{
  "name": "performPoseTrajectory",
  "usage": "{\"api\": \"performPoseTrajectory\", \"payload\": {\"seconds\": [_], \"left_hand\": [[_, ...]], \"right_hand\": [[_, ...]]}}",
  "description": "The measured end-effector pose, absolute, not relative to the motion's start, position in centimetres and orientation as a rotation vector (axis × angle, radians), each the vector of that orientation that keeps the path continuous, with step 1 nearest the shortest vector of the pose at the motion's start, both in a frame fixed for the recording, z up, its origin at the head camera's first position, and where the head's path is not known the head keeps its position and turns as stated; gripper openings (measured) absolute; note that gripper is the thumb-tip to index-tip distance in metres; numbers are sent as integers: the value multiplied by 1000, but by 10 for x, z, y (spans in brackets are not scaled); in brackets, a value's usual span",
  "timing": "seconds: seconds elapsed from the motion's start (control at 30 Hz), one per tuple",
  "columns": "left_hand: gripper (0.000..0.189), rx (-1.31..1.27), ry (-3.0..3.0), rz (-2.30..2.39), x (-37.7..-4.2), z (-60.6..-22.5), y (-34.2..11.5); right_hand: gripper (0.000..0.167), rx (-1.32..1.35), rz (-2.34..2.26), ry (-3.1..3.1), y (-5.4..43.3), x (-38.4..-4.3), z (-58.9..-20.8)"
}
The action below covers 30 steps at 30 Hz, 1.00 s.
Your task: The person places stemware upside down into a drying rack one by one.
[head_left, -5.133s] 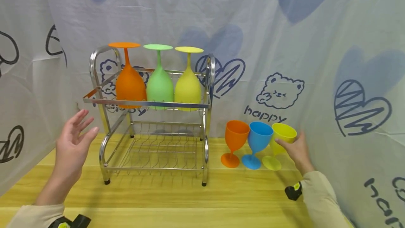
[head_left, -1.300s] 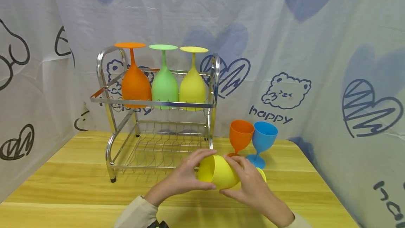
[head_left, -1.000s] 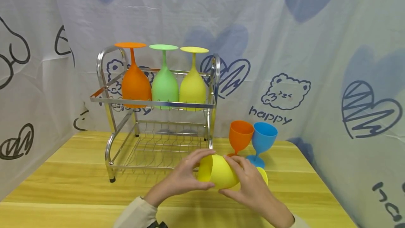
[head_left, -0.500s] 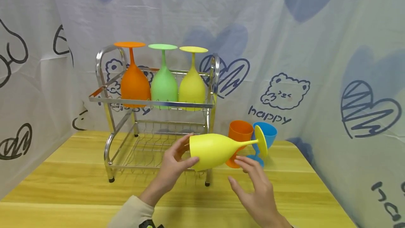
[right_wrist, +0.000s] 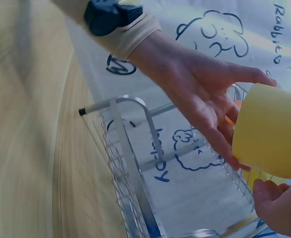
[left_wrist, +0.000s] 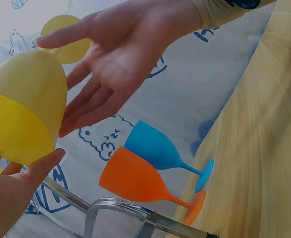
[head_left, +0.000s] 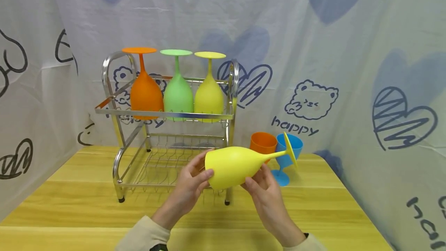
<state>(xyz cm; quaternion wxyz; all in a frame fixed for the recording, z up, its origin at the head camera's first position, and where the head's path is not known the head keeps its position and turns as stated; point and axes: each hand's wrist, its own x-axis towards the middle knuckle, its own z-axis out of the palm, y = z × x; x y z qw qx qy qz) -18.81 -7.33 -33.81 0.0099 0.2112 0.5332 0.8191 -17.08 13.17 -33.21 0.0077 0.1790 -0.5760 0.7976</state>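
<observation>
A yellow goblet (head_left: 233,165) lies sideways in the air before the rack, its mouth to the left and its foot to the right, slightly raised. My left hand (head_left: 186,187) grips it by the rim end, thumb in front. At the lower end of the bowl, close to the stem, my right hand (head_left: 270,200) holds it with the thumb in front and the fingers behind. Seen from the left wrist, the right fingers (left_wrist: 93,96) pass behind the bowl, and the goblet's mouth faces the camera.
A two-tier metal rack (head_left: 163,114) carries orange (head_left: 146,96), green (head_left: 178,96) and yellow (head_left: 209,98) goblets upside down on top. An orange goblet (left_wrist: 133,176) and a blue goblet (left_wrist: 153,146) stand upright on the wooden table (head_left: 62,204), right of the rack.
The yellow goblet came from the table at right into both hands. Its foot swung up into view while the right hand let go; now the right hand has taken hold of the bowl again.
</observation>
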Motion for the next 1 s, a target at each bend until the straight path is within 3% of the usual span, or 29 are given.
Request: {"api": "performPoseTrajectory", "payload": {"seconds": [0.23,0.47,0.63,0.77,1.0], "left_hand": [[71,716,1664,2492,-191,-344,-73],[66,744,1864,2334,-189,-350,-91],[52,557,2288,2172,-183,-345,-129],[51,355,2482,2141,-176,-340,-171],[50,-14,3046,1948,-175,-349,-227]], "right_hand": [[49,567,2527,-1694,128,-174,-339],[53,536,2425,-1756,128,-176,-349],[61,508,2347,-1823,128,-178,-355],[66,484,2278,-1893,128,-180,-360],[70,715,1958,-1936,125,-188,-373]]}}
